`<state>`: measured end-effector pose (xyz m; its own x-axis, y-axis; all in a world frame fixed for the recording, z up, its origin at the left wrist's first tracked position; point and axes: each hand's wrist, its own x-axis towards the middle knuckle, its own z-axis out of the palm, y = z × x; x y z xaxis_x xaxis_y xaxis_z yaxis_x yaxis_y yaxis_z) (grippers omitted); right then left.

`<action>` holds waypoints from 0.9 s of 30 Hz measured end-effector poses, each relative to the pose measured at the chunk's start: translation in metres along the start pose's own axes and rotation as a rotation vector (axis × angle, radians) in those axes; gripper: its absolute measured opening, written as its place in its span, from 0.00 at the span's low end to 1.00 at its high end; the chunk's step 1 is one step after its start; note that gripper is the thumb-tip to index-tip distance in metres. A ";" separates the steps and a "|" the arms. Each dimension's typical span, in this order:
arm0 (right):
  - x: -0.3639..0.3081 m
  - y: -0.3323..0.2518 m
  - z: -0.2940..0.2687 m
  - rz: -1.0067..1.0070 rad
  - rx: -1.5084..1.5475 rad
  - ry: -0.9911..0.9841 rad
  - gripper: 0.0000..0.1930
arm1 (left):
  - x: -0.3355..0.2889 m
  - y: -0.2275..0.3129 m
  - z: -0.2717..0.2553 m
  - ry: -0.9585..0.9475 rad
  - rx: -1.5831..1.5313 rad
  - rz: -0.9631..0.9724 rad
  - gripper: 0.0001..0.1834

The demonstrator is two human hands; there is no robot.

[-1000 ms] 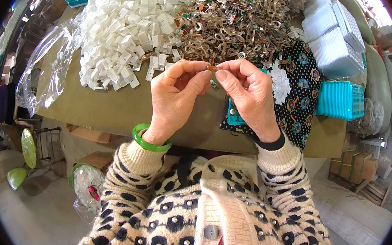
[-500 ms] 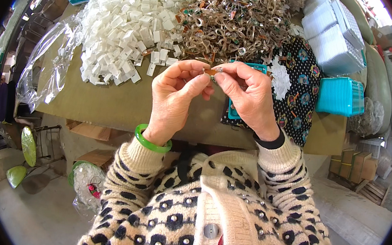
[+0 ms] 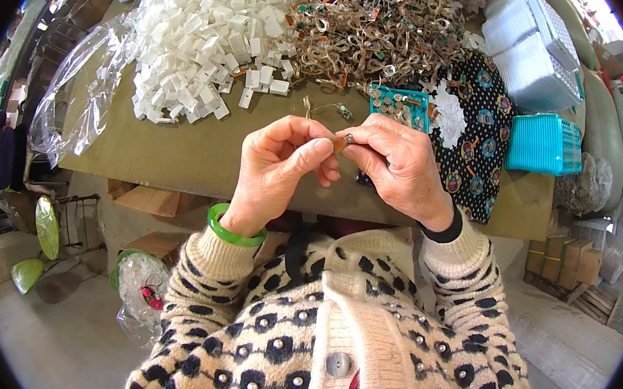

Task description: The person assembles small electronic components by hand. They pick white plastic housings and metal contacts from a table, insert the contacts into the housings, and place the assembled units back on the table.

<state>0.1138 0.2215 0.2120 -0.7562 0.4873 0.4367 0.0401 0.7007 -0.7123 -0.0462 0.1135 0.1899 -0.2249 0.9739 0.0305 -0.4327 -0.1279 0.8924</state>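
1. Orange-brown strip, right there between both sets of fingertips above the near middle of the table, a small metallic-looking piece at its right end.
2. Left hand: I see thumb and index pinched together at the strip's left end, the other fingers loosely curled.
3. Right hand: thumb and index close on the right end; gripping both ends probably steadies so small a piece.
4. Just beyond, I've got a thin wire and a small green board; whether they join the strip, I can't tell.
5. Far of the right hand, a turquoise plastic tray carries round silvery discs, within easy reach, I'd judge.
6. Far side: boxy white plastic casings heaped left, glossy looped wires tangled right, apparently sorted by kind.
7. Right: soft black patterned cloth under flat white pieces.
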 end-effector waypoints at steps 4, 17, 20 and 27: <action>-0.003 0.003 0.002 -0.001 0.015 -0.016 0.09 | -0.004 -0.002 -0.002 -0.029 0.085 0.021 0.05; -0.003 -0.003 0.002 0.226 0.314 -0.016 0.03 | -0.010 -0.018 0.003 -0.133 -0.587 -0.242 0.08; -0.004 -0.003 0.003 0.343 0.524 -0.031 0.02 | -0.010 -0.019 0.002 -0.169 -0.651 -0.261 0.09; -0.003 -0.009 0.004 0.673 0.921 -0.037 0.05 | -0.015 -0.010 0.005 -0.174 -0.486 -0.237 0.09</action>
<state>0.1136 0.2120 0.2150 -0.7816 0.5934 -0.1920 -0.0382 -0.3528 -0.9349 -0.0346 0.1013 0.1828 0.0565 0.9978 -0.0346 -0.8152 0.0661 0.5755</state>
